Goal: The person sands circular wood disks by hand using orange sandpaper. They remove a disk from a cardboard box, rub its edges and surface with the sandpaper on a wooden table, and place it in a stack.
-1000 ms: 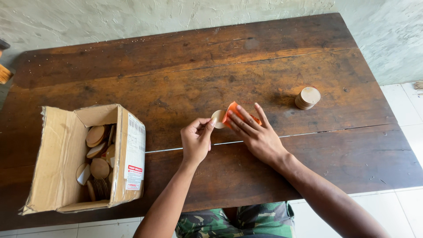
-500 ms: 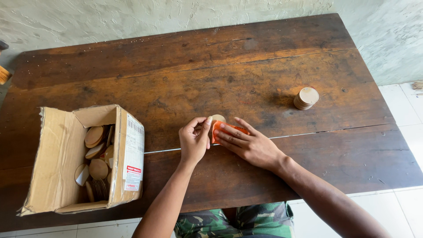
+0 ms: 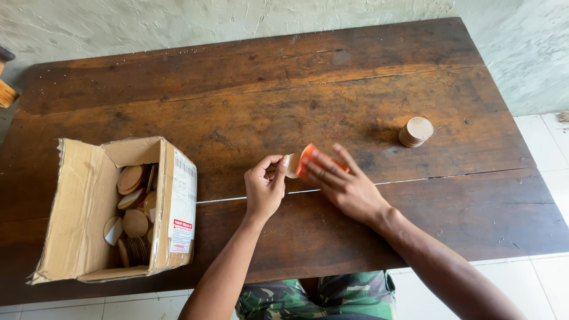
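Pinching small wooden disc [image 3: 292,165] upright on edge, left hand [image 3: 265,191] at table [image 3: 237,101] centre. Right hand [image 3: 347,188] flat, fingers pressing orange sanding pad [image 3: 307,162] against disc face, apparently for rubbing. Finished-looking disc stack [image 3: 416,131] at 2 o'clock; open cardboard box [image 3: 77,213] of discs at 9 o'clock, within reach.

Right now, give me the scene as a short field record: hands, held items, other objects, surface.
left hand: pinching a small wooden disc on edge
right hand: fingers laid over an orange piece, pressed against the disc
disc stack: round wooden discs, right part of table, apart from both hands
cardboard box: open, left side, loose wooden discs inside
table: dark worn wood
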